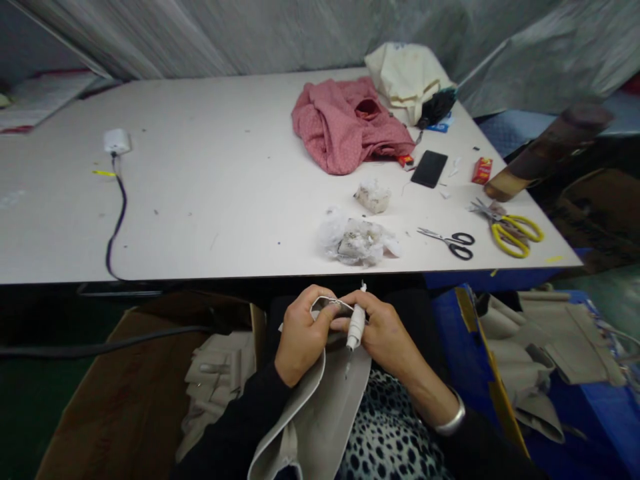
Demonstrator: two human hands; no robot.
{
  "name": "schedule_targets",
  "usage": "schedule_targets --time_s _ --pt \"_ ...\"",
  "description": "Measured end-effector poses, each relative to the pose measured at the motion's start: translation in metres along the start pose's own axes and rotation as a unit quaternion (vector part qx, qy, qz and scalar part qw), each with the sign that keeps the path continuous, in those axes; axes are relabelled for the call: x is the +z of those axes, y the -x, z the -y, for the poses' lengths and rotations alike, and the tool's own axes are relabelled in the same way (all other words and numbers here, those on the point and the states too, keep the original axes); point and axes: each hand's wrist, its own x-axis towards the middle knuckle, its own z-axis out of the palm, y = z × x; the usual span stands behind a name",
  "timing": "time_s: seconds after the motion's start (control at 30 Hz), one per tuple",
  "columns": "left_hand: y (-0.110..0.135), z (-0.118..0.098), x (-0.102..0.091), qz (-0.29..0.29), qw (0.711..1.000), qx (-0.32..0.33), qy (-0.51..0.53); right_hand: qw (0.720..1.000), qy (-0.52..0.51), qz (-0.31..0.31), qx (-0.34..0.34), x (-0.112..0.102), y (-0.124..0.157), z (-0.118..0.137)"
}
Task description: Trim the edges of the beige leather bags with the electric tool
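Observation:
My left hand (303, 337) is closed on the top edge of a grey-beige, leather-like piece (327, 407), which hangs open over my lap. In my right hand (387, 333) is a short stick-like tool wrapped in white (356, 327), held slanting between the fingers. Its exact kind does not show. A thin pale thread (345, 305) loops between the two hands, close to the thumbs and fingertips. The fingers hide the spot where thread and edge meet.
Left stands a cardboard box (120, 400) with similar pieces; right, a blue bin (460, 347) holds more. On the table (225, 200) lie black-handled scissors (457, 245), yellow-handled scissors (515, 233), lumps in plastic (357, 240), a pink cloth (345, 127) and a cable (117, 220).

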Motion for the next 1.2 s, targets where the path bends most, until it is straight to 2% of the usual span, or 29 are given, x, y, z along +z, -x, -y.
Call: schedule_targets --time_s 0.2,0.3,0.43,0.6,0.63,0.7,0.8,0.9,0.97,1.07,1.2 --pt "0.014 -0.005 -0.007 -0.039 0.995 0.081 -0.031 0.997 0.045 -0.029 -0.055 -0.001 0.016 0.015" --pt "0.019 -0.012 -0.010 -0.030 0.997 0.075 -0.003 0.990 0.092 -0.038 -0.105 -0.003 0.020 0.021" --pt "0.022 -0.019 -0.016 0.011 0.998 0.030 0.053 0.982 0.108 -0.049 -0.145 -0.003 0.024 0.023" --pt "0.024 -0.017 -0.033 0.114 0.988 0.020 0.104 0.982 0.115 -0.064 -0.138 0.002 0.031 0.020" --pt "0.026 -0.013 -0.036 0.123 0.984 0.011 0.131 0.981 0.118 -0.064 -0.140 0.003 0.032 0.019" --pt "0.029 0.000 -0.042 0.099 0.973 -0.011 0.207 0.979 0.123 -0.072 -0.147 0.004 0.035 0.018" --pt "0.034 0.025 -0.050 -0.010 0.951 -0.041 0.305 0.974 0.124 -0.096 -0.161 0.003 0.041 0.018" --pt "0.039 0.050 -0.057 -0.092 0.938 -0.093 0.322 0.968 0.139 -0.127 -0.164 -0.002 0.049 0.018" --pt "0.044 0.064 -0.059 -0.096 0.941 -0.142 0.293 0.963 0.156 -0.143 -0.167 -0.005 0.054 0.017" --pt "0.054 0.082 -0.056 -0.069 0.941 -0.203 0.263 0.958 0.174 -0.148 -0.172 -0.009 0.060 0.012" --pt "0.067 0.105 -0.043 -0.063 0.932 -0.235 0.268 0.956 0.192 -0.140 -0.172 -0.019 0.066 0.009"
